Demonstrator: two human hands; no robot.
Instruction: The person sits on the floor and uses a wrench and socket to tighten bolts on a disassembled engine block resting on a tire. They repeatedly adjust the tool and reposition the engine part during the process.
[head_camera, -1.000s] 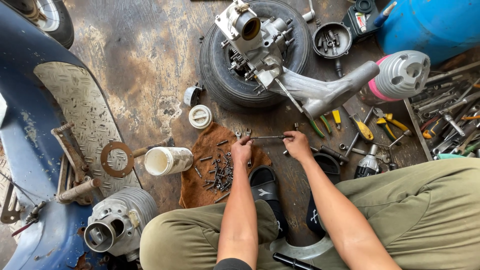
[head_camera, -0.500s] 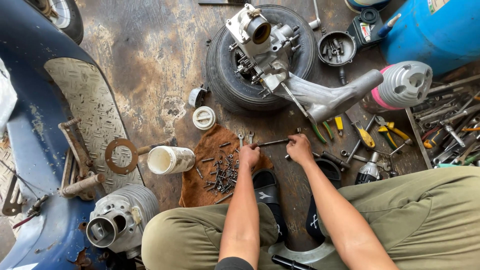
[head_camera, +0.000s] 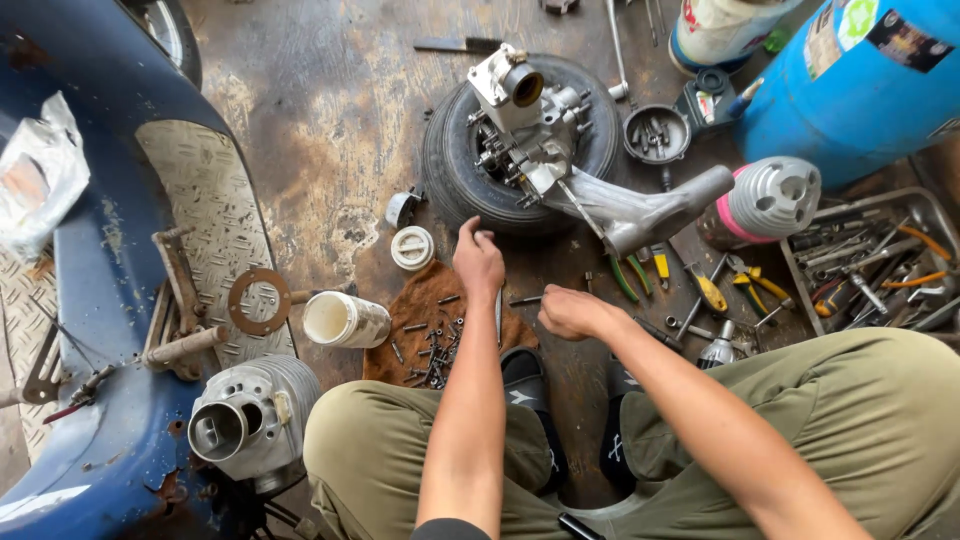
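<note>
The work looks to be in its middle stretch, judging by how things lie: the engine casing (head_camera: 530, 120) rests stripped on the tyre (head_camera: 520, 190) on the floor, its long grey arm (head_camera: 650, 205) running down to the right, while two finned cylinders sit apart from it — one at the lower left (head_camera: 250, 420), one at the right by the blue drum (head_camera: 770, 200). Loose bolts and screws (head_camera: 435, 350) are spread over a brown rag (head_camera: 420, 310) in front of the person's knees, so plenty remains unfitted.

The left hand (head_camera: 478, 262) reaches forward over the top edge of the rag toward the tyre, fingers loosely curled with the forefinger lifted; a thin metal rod (head_camera: 498, 312) shows just under its wrist, though I cannot tell whether the hand grips it or merely lies over it. That rod's long axis runs near and far, nearly straight away from the person. The right hand (head_camera: 565, 310) is clenched, knuckles up, and pinches the end of a short dark pin (head_camera: 525, 300) that lies crosswise, its free end pointing left toward the rag.

Near the rag stand a white cap (head_camera: 412, 247) and a white tub (head_camera: 345, 318) lying on its side; pliers and screwdrivers (head_camera: 700, 285) lie to the right, beside a tray of tools (head_camera: 870, 260)
</note>
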